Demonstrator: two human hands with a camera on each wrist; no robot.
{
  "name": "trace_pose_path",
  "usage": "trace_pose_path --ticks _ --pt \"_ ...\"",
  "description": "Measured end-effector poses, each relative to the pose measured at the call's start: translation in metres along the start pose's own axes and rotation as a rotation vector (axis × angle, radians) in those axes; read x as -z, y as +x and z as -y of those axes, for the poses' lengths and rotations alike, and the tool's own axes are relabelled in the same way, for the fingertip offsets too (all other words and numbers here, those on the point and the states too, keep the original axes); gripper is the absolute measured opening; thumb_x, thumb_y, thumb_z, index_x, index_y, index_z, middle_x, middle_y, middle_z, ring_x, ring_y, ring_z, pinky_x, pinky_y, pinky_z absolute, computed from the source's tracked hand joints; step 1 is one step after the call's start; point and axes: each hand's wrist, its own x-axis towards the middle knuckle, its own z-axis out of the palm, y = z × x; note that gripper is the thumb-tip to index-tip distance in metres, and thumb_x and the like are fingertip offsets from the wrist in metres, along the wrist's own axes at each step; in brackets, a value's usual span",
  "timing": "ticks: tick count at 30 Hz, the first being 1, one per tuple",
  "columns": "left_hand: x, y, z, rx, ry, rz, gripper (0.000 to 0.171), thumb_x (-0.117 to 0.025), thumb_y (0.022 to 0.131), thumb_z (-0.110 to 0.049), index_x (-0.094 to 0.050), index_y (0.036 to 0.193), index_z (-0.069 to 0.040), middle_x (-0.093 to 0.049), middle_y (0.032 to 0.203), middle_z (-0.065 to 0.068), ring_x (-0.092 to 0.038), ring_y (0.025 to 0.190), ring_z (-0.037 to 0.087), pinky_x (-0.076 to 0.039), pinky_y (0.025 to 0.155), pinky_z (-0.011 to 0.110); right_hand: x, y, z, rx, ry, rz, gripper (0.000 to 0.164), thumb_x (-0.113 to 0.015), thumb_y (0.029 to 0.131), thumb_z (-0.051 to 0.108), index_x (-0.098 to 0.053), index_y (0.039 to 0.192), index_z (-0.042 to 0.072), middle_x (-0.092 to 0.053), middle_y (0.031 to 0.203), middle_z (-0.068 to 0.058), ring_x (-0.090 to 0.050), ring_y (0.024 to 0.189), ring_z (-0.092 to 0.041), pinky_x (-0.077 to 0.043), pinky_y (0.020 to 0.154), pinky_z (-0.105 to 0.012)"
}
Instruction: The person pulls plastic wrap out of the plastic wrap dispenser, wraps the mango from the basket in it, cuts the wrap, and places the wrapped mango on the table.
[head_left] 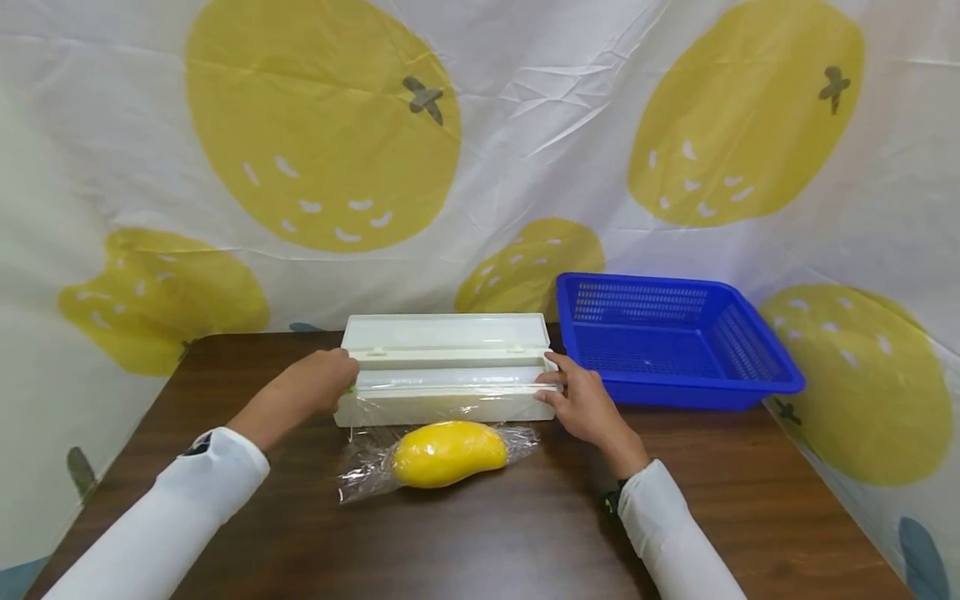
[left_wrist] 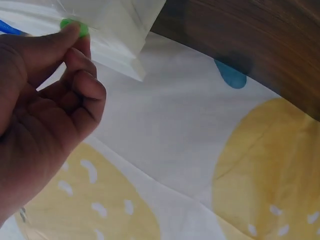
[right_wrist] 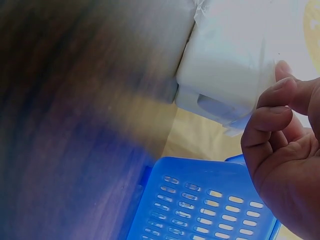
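Observation:
A white cling film dispenser [head_left: 442, 408] stands at the back of the table, its lid [head_left: 450, 331] raised and a roll of cling film [head_left: 450, 377] inside. My left hand [head_left: 318, 379] is at its left end, where thumb and fingers pinch a small green slide cutter [left_wrist: 75, 27]. At the opposite end my right hand [head_left: 588, 404] grips the dispenser's corner with bent fingers. A yellow mango-shaped fruit [head_left: 450, 454] lies just in front, under clear film [head_left: 367, 471] that spreads out on both sides and runs up to the dispenser.
A blue plastic basket [head_left: 675, 392] with slotted walls stands right of the dispenser, close beside my right hand. The brown wooden table [head_left: 487, 550] meets a white cloth [head_left: 525, 167] printed with yellow fruit at its back edge.

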Motion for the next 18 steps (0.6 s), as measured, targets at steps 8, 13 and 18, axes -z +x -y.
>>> trace_pose_path --ticks 8,13,18 --pt "0.000 -0.012 0.004 -0.002 -0.021 -0.077 0.029 -0.077 0.053 0.012 -0.059 0.058 -0.009 -0.062 0.060 0.010 -0.056 0.053 0.024 -0.051 0.047 0.043 0.000 0.001 0.002 -0.012 0.005 -0.001 0.063 -0.072 0.089 0.012 -0.045 0.144 -0.003 -0.077 0.108 -0.014 -0.068 0.100 -0.026 -0.059 0.077 -0.049" --pt "0.002 -0.014 0.000 0.040 0.010 -0.090 0.027 -0.076 0.055 0.012 -0.057 0.056 -0.008 -0.061 0.060 0.012 -0.055 0.053 0.026 -0.050 0.046 0.045 0.000 0.001 0.004 0.008 -0.007 0.000 0.060 -0.072 0.089 0.012 -0.047 0.142 -0.002 -0.077 0.109 -0.014 -0.069 0.093 -0.025 -0.059 0.076 -0.049" --pt "0.008 -0.005 -0.019 0.163 0.008 -0.041 0.011 -0.075 0.068 0.004 -0.067 0.073 -0.002 -0.063 0.072 0.017 -0.059 0.064 0.036 -0.054 0.051 0.052 0.002 -0.001 0.006 0.023 -0.005 -0.019 0.050 -0.074 0.086 0.008 -0.058 0.133 -0.001 -0.078 0.105 -0.014 -0.068 0.081 -0.023 -0.058 0.069 -0.047"
